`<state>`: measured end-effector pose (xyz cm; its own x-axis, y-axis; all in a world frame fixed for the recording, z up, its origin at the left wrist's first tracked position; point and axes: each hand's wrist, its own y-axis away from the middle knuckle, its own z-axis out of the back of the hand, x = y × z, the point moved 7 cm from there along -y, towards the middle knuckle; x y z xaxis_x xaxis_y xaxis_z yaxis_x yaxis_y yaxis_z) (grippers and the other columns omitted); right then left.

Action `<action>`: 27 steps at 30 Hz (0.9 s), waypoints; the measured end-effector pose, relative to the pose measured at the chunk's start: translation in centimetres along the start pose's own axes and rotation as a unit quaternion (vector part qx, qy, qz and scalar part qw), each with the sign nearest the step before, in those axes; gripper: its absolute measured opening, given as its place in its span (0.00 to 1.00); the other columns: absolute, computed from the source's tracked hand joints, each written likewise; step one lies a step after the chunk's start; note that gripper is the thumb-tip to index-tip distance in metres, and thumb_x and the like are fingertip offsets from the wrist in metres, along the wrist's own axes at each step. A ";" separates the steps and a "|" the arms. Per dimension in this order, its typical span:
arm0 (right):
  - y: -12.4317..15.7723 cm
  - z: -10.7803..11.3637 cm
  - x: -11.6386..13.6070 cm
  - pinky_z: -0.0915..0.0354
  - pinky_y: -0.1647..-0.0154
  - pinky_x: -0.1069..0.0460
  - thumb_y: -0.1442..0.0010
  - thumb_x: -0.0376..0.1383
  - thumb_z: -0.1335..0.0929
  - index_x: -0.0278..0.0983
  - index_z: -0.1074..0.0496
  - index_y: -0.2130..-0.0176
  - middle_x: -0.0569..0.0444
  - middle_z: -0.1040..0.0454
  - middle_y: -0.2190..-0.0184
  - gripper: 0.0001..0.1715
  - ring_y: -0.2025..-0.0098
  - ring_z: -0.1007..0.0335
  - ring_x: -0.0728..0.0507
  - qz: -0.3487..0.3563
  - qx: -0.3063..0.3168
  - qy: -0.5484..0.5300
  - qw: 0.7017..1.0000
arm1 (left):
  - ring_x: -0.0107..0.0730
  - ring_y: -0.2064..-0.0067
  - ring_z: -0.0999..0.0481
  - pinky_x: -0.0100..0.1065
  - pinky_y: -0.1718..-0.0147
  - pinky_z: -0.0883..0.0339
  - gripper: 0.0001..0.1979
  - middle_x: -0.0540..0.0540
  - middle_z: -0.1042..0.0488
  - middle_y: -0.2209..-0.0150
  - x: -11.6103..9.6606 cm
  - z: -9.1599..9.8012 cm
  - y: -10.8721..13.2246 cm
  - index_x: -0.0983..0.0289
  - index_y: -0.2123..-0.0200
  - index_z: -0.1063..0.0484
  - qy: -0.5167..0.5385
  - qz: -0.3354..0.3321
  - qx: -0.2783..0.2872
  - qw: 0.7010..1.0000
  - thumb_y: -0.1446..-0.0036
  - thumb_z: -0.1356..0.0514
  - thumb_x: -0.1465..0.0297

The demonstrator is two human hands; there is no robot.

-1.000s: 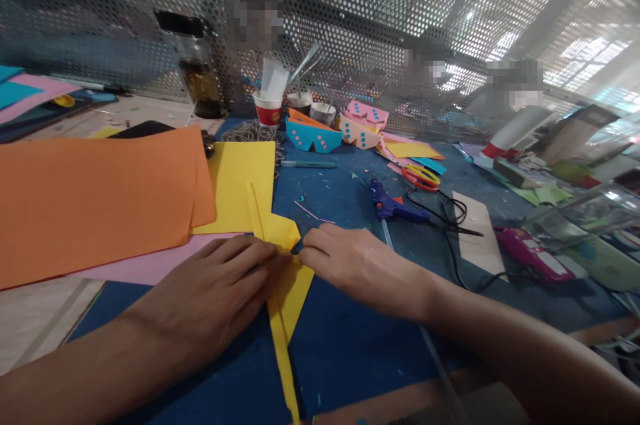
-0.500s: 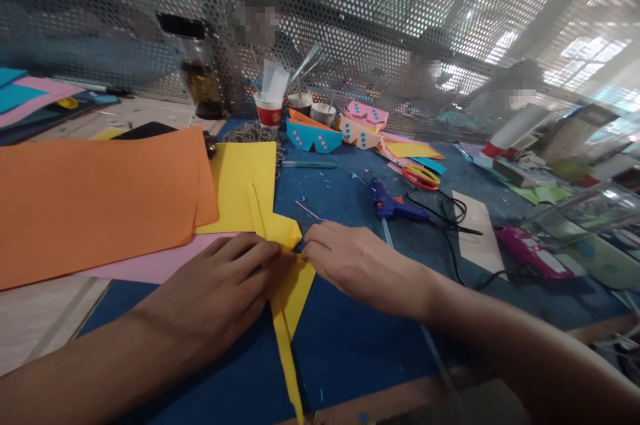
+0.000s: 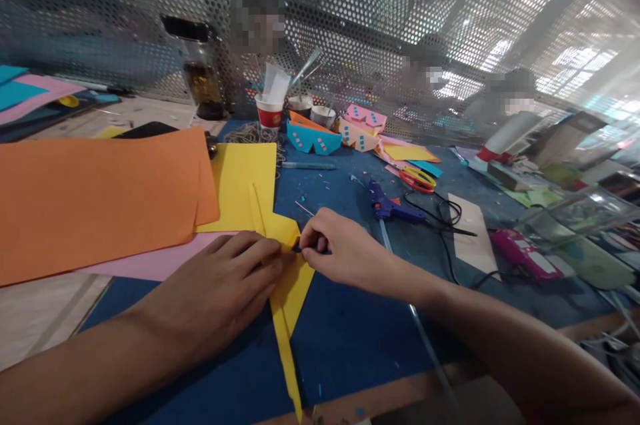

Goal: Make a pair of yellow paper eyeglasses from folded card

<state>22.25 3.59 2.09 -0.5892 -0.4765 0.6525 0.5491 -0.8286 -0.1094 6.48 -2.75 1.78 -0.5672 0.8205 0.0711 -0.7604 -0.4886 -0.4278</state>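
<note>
A cut yellow paper piece (image 3: 295,291) lies on the blue table, with a long narrow strip running toward the table's front edge. My left hand (image 3: 235,278) is laid over it, fingers bent and close together, holding it down; the thumb is hidden. At the notch in the paper's right side, my right hand (image 3: 340,248) is closed in a pinch. Something small and dark shows by its fingertips, too small to make out. A larger yellow sheet (image 3: 245,178) lies just beyond, partly under an orange sheet (image 3: 100,198).
A blue glue gun (image 3: 395,205) with a black cord lies right of centre, near red-and-yellow scissors (image 3: 417,179). Paper glasses (image 3: 314,138), cups (image 3: 270,111) and a dark-lidded jar (image 3: 197,71) stand along the perforated screen. A pink device (image 3: 525,255) sits at right.
My right hand has turned and lifted slightly, so its thumb and finger pinch now shows. My left hand and the yellow piece stay in place. The view has shifted a little.
</note>
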 end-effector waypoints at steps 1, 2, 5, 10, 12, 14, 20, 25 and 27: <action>0.0 0.0 0.0 0.36 0.61 0.53 0.37 0.29 0.30 0.38 0.25 0.61 0.56 0.27 0.60 0.04 0.63 0.30 0.50 -0.002 0.001 -0.003 1.000 | 0.51 0.50 0.24 0.49 0.54 0.31 0.17 0.63 0.19 0.49 0.0 0.0 0.0 0.64 0.43 0.24 -0.001 -0.002 -0.001 1.000 0.27 0.48 0.76; -0.1 0.0 -0.1 0.36 0.61 0.53 0.37 0.30 0.29 0.38 0.25 0.61 0.56 0.27 0.60 0.03 0.64 0.30 0.50 -0.005 0.001 -0.003 1.000 | 0.51 0.50 0.24 0.49 0.54 0.31 0.17 0.63 0.19 0.49 0.0 0.0 0.0 0.64 0.43 0.24 -0.002 -0.003 0.000 1.000 0.27 0.48 0.76; -0.3 0.0 0.0 0.37 0.61 0.53 0.39 0.30 0.28 0.37 0.25 0.61 0.56 0.26 0.60 0.04 0.64 0.31 0.50 -0.017 0.000 0.004 1.000 | 0.51 0.50 0.24 0.50 0.54 0.31 0.17 0.63 0.19 0.49 0.1 -0.1 0.0 0.65 0.43 0.24 -0.005 -0.003 0.003 1.000 0.28 0.48 0.77; -0.6 0.0 0.3 0.39 0.62 0.53 0.39 0.28 0.29 0.37 0.26 0.62 0.56 0.26 0.60 0.05 0.65 0.32 0.50 -0.019 0.016 0.002 1.000 | 0.51 0.51 0.24 0.49 0.54 0.32 0.17 0.63 0.19 0.49 -0.1 0.1 0.0 0.65 0.43 0.23 -0.003 -0.008 -0.002 1.000 0.28 0.47 0.77; -0.7 0.1 0.2 0.39 0.62 0.53 0.40 0.26 0.29 0.37 0.26 0.63 0.56 0.27 0.61 0.06 0.65 0.33 0.50 -0.023 0.023 0.004 0.999 | 0.50 0.51 0.24 0.48 0.54 0.32 0.17 0.63 0.20 0.49 0.0 0.2 0.0 0.65 0.43 0.23 -0.002 -0.009 -0.006 1.000 0.28 0.47 0.77; -0.9 0.3 0.1 0.40 0.62 0.53 0.41 0.23 0.30 0.36 0.26 0.64 0.57 0.28 0.63 0.09 0.65 0.33 0.50 -0.027 0.028 0.004 0.999 | 0.50 0.50 0.25 0.48 0.53 0.32 0.17 0.62 0.20 0.49 0.0 0.2 0.0 0.65 0.43 0.23 -0.001 -0.008 -0.012 1.000 0.28 0.47 0.77; -0.9 0.2 -0.7 0.39 0.64 0.53 0.38 0.27 0.29 0.37 0.26 0.64 0.57 0.28 0.65 0.05 0.67 0.32 0.50 -0.069 0.025 -0.028 0.997 | 0.51 0.50 0.25 0.48 0.53 0.32 0.17 0.62 0.19 0.49 0.0 -0.2 0.1 0.65 0.43 0.23 -0.003 -0.008 -0.014 1.000 0.28 0.47 0.77; -0.8 0.2 -0.2 0.38 0.63 0.53 0.39 0.27 0.29 0.37 0.28 0.61 0.57 0.28 0.63 0.07 0.66 0.32 0.50 -0.028 0.016 -0.010 0.999 | 0.50 0.50 0.25 0.49 0.52 0.32 0.17 0.62 0.20 0.49 0.0 -0.2 0.1 0.65 0.43 0.24 -0.002 -0.011 -0.014 1.000 0.29 0.46 0.77; -0.9 0.2 -0.3 0.38 0.63 0.53 0.39 0.26 0.29 0.37 0.28 0.61 0.57 0.27 0.63 0.07 0.66 0.32 0.50 -0.032 0.024 -0.017 0.999 | 0.50 0.49 0.25 0.49 0.52 0.32 0.17 0.62 0.20 0.49 0.0 -0.1 0.1 0.65 0.43 0.24 -0.002 -0.014 -0.013 1.000 0.29 0.46 0.77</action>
<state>22.02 4.48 2.13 -0.6030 -0.4127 0.6826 0.5395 -0.8414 -0.0321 6.42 -2.76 1.59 -0.5465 0.8329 0.0873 -0.7678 -0.4567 -0.4493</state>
